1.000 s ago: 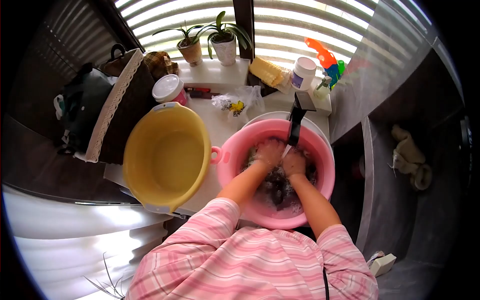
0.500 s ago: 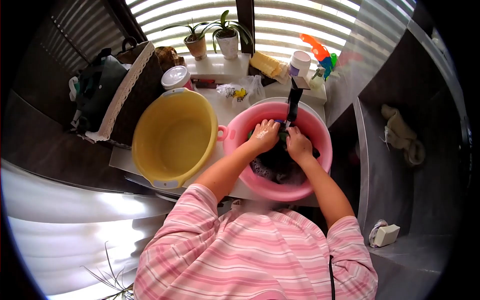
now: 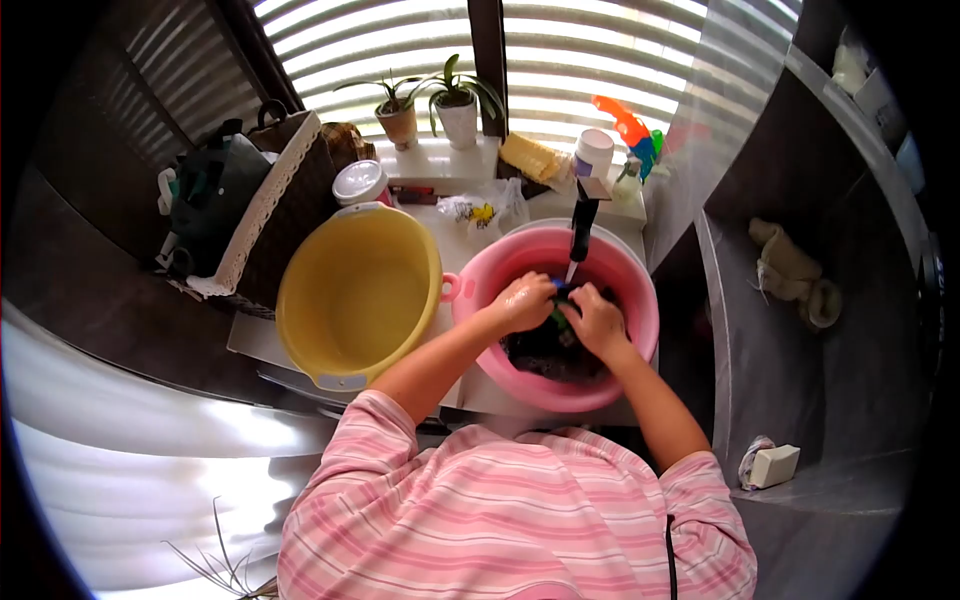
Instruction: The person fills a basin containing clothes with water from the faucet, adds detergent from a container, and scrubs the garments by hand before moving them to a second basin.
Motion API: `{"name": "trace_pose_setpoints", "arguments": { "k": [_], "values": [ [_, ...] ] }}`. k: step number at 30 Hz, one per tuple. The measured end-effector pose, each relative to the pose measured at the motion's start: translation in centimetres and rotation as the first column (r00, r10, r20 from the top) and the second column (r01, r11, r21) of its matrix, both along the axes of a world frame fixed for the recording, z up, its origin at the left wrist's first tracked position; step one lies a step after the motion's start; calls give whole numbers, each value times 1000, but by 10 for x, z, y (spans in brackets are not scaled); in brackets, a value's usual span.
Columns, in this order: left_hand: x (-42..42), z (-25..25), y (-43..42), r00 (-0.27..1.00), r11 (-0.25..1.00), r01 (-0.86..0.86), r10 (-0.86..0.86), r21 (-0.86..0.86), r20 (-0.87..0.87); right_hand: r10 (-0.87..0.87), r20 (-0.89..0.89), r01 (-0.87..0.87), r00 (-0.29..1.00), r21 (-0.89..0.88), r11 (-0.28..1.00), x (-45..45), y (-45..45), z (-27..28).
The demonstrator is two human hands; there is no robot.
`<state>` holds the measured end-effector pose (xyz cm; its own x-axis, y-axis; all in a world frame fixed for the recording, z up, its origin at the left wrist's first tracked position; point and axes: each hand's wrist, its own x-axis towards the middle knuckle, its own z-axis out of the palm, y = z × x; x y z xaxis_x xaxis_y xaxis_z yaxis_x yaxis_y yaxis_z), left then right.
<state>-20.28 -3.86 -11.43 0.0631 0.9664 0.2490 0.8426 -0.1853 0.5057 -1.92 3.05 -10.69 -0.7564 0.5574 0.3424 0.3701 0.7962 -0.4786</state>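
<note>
Pink basin [image 3: 644, 325]: treated as a clock face, with twelve towards the window; water and dark cloth [image 3: 546, 344] are held inside.
Dark cloth: bunched between and below the hands, its bulk towards six o'clock; green and blue patches are shown, but no long axis can be told.
Left hand [image 3: 526, 302]: placed towards ten o'clock, wet, fingers curled and pinching the cloth.
Right hand [image 3: 598, 322]: placed near three o'clock, likewise closed over cloth, nearer the green patch; firmness cannot be told.
Black tap [image 3: 583, 222]: set at one o'clock, its pale stream aimed between the fingertips.
Yellow basin [image 3: 428, 270]: stood at nine o'clock.
</note>
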Motion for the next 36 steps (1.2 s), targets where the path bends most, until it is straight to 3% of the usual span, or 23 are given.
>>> {"name": "trace_pose_setpoints", "arguments": {
  "k": [2, 5, 6, 8, 9, 11, 12, 13, 15, 19, 23, 24, 28, 30, 33, 36],
  "values": [
    [1, -4, -7, 999, 986, 9, -17, -166, -45, 17, 88, -19, 996, 23, 1000, 4, -5, -8],
    [4, 23, -18, 993, 924, 31, -70, -380, -90, 10, 350, 84, 937, -251, 964, 11, -5, 4],
    [4, 20, -15, 994, 924, 32, -71, -380, -88, 9, 352, 85, 936, -251, 964, 14, -2, -5],
    [2, 6, -2, 964, 956, -208, 236, -205, 124, -178, 71, 175, 981, 43, 984, 18, 9, -37],
    [5, -2, 4, 964, 957, -208, 236, -201, 127, -179, 72, 175, 981, 47, 983, 14, 14, -52],
    [21, -19, 11, 869, 856, -467, 490, -219, 62, -334, 169, 365, 927, -212, 906, 3, 20, -74],
    [32, -20, 12, 851, 790, -519, 514, -326, -110, -341, 337, 439, 878, -281, 853, -5, 18, -76],
    [38, -34, 14, 838, 764, -545, 517, -347, -176, -329, 344, 417, 880, -222, 882, -12, 19, -86],
    [48, -57, 16, 804, 787, -578, 505, -215, -313, -346, 473, 466, 810, -160, 870, -17, 12, -79],
    [40, -57, 21, 872, 827, -463, 363, -317, -327, -285, 620, 435, 731, -103, 894, -23, 11, -61],
    [38, -69, 41, 853, 824, -488, 382, -287, -355, -372, 593, 418, 714, 65, 906, -32, 22, -87],
    [36, -67, 47, 864, 807, -472, 344, -354, -367, -326, 654, 442, 683, -15, 897, -38, 16, -51],
    [26, -72, 64, 901, 800, -422, 316, -426, -297, -363, 622, 459, 694, 7, 888, -48, 31, -69],
    [25, -75, 71, 904, 793, -422, 330, -439, -272, -413, 568, 415, 712, 134, 900, -49, 35, -79],
    [18, -65, 77, 914, 851, -392, 318, -351, -250, -446, 548, 502, 708, 54, 863, -62, 56, -87],
    [14, -73, 84, 926, 903, -333, 259, -271, -275, -469, 543, 510, 696, 86, 856, -66, 62, -97]
  ]
}}
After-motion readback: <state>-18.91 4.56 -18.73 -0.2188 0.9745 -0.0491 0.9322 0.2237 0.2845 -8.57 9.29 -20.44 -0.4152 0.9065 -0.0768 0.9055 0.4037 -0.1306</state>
